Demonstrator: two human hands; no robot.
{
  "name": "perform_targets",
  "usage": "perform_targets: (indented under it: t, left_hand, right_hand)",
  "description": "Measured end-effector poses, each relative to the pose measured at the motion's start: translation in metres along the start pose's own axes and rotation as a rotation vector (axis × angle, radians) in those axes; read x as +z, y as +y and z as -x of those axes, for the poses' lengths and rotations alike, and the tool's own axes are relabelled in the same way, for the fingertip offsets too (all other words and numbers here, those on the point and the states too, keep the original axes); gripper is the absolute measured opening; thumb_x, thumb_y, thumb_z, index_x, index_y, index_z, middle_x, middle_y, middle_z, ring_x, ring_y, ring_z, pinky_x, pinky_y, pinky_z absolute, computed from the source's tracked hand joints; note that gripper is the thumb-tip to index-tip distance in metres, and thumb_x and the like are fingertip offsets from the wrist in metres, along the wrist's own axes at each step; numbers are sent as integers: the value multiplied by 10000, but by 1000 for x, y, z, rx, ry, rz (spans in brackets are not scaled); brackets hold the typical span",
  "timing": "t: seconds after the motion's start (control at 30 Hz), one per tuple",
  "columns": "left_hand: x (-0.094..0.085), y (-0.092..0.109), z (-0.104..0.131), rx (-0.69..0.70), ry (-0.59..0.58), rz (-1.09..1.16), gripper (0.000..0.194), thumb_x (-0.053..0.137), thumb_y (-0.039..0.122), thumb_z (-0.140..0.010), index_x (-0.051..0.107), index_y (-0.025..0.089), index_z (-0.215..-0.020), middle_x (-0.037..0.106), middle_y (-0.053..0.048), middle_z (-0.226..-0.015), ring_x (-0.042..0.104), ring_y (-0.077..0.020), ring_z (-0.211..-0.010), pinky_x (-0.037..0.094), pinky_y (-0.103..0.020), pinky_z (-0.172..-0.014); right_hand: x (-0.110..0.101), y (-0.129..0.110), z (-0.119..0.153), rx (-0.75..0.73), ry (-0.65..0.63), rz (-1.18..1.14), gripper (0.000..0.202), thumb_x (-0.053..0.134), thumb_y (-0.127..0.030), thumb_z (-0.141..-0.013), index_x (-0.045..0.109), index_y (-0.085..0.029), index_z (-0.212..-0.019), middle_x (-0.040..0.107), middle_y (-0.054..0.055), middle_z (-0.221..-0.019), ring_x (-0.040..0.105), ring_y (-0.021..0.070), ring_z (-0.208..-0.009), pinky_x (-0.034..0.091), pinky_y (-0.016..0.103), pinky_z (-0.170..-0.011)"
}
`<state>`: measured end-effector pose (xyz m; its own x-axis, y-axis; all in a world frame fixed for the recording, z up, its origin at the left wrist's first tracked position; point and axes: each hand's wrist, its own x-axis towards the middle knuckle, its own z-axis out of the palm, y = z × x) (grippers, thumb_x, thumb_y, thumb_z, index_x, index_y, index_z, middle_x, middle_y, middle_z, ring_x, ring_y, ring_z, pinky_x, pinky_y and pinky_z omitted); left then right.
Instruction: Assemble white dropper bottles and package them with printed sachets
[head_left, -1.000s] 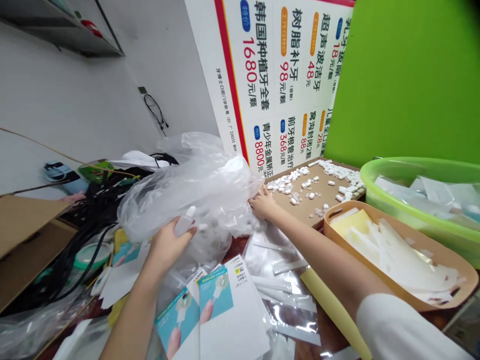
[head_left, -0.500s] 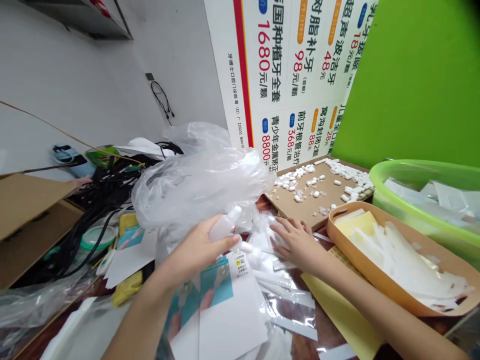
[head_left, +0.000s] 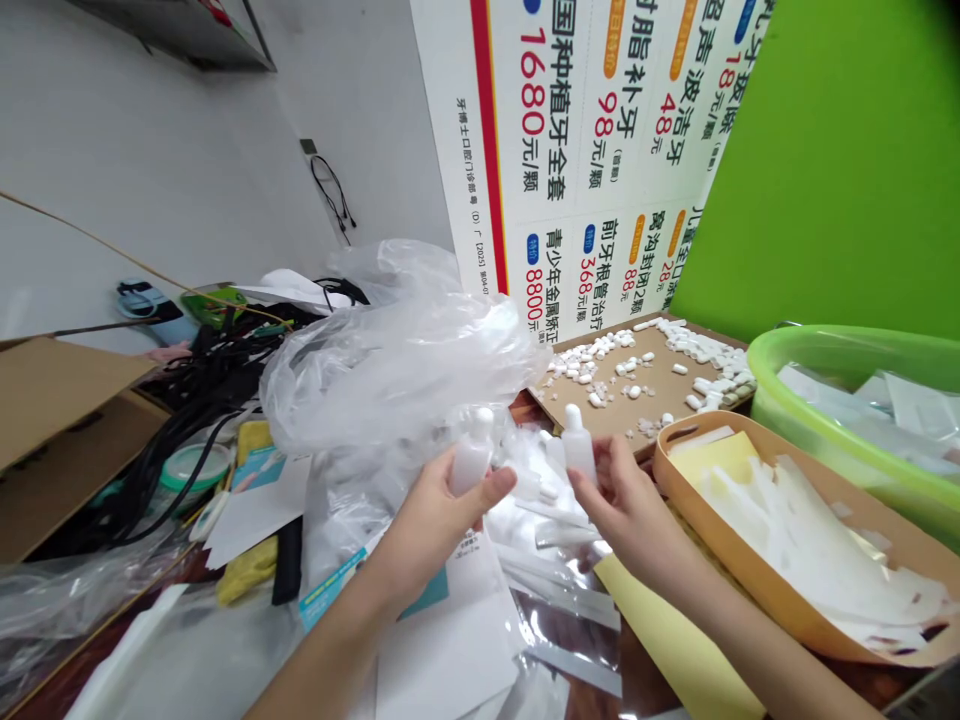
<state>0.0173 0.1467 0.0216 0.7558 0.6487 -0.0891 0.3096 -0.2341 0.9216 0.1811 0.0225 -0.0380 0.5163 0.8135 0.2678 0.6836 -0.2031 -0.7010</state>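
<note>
My left hand (head_left: 442,510) is closed around a small white dropper-style bottle (head_left: 472,455), its rounded tip pointing up. A second bottle of the same kind (head_left: 577,445) stands upright in my right hand (head_left: 619,495), between thumb and fingers. Between and below the hands lie clear plastic sleeves (head_left: 562,600) with white strips. Under my left wrist rest white cards (head_left: 450,650) with teal printing. More small white bottles (head_left: 532,460) lie in the plastic behind my hands, partly hidden.
A large clear plastic bag (head_left: 405,370) bulges behind my hands. Cardboard (head_left: 622,400) at the back holds many white caps. On the right are an orange tray (head_left: 667,455) of paper strips and a green basin (head_left: 795,390). Cables (head_left: 217,370) and an open box (head_left: 67,430) lie left.
My right hand has picked a white bottle out of the pile and lifted it upright. The bottle in my left hand is now more upright.
</note>
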Motion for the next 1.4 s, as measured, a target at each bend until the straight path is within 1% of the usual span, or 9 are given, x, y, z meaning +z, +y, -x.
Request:
perform_targets:
  t: [0.2, 0.33, 0.53, 0.7, 0.87, 1.03, 1.13, 1.23, 1.4]
  left_hand:
    - [5, 8, 12, -44, -197, 253, 535, 327, 666, -941, 526, 209, -1134, 541, -53, -983, 513, -194, -869, 435, -293, -701]
    - [10, 8, 17, -95, -186, 12, 630, 214, 687, -942, 558, 194, -1130, 551, -51, -918, 498, -205, -832, 422, -333, -776]
    - [17, 2, 15, -33, -205, -33, 527, 285, 597, -980, 565, 247, -1258, 621, -46, -951, 554, -230, -940, 424, -335, -868]
    - [17, 7, 18, -19, -275, -21, 476, 293, 510, -1014, 449, 347, -1433, 626, -42, -1222, 555, -227, -1129, 395, -321, -972]
    - [9, 14, 18, 65, -294, -217, 472, 308, 465, -1021, 379, 357, -1476, 575, -25, -1386, 536, -252, -1221, 359, -337, -1017]
    - [-27, 13, 10, -26, -277, -802, 478, 650, 448, -843, 589, 272, -1284, 655, -81, -1204, 569, -349, -1117, 396, -415, -905]
    - [-42, 3, 5, -159, -232, -1072, 355, 738, 340, -681, 679, 185, -995, 670, -135, -1061, 594, -399, -981, 391, -422, -764]
    - [-44, -7, 0, -176, -260, -1055, 182, 714, 318, -654, 605, 210, -752, 658, -70, -826, 602, -326, -785, 315, -341, -603]
    - [-50, -13, -7, -176, -231, -945, 256, 732, 340, -634, 533, 226, -747, 603, -15, -770, 548, -264, -731, 265, -308, -570]
  right_hand:
    - [22, -38, 3, -144, 60, -603, 313, 444, -349, -995, 370, -254, -1284, 649, 46, -983, 663, 151, -744, 518, 247, -582]
    - [35, -37, 13, -167, 43, -650, 376, 407, -346, -1017, 357, -331, -1390, 647, 25, -1018, 642, 137, -756, 550, 272, -693]
    - [38, -27, 25, -127, 98, -648, 496, 468, -318, -990, 327, -395, -1459, 471, 37, -1464, 504, 227, -1306, 497, 372, -1020]
    - [34, -32, 30, -108, 14, -849, 442, 467, -222, -975, 428, -361, -1393, 522, 37, -1435, 570, 195, -1253, 549, 285, -949]
    - [40, -28, 32, -167, 76, -736, 520, 467, -137, -952, 415, -409, -1393, 549, -38, -1402, 536, 109, -1275, 451, 205, -1042]
    - [34, -16, 18, -166, 217, -525, 514, 449, -93, -921, 493, -403, -1329, 600, -25, -1240, 588, 126, -1109, 491, 233, -918]
    - [27, -7, 9, -160, 288, -420, 531, 442, -71, -894, 523, -373, -1323, 559, 14, -1127, 571, 162, -1012, 480, 287, -839]
    - [22, -4, 3, -209, 360, -328, 546, 435, -40, -873, 552, -345, -1312, 509, 33, -1084, 541, 172, -985, 450, 300, -806]
    - [14, -4, 0, -338, 471, -167, 620, 419, 25, -835, 568, -355, -1301, 465, 48, -1102, 520, 191, -1034, 439, 337, -849]
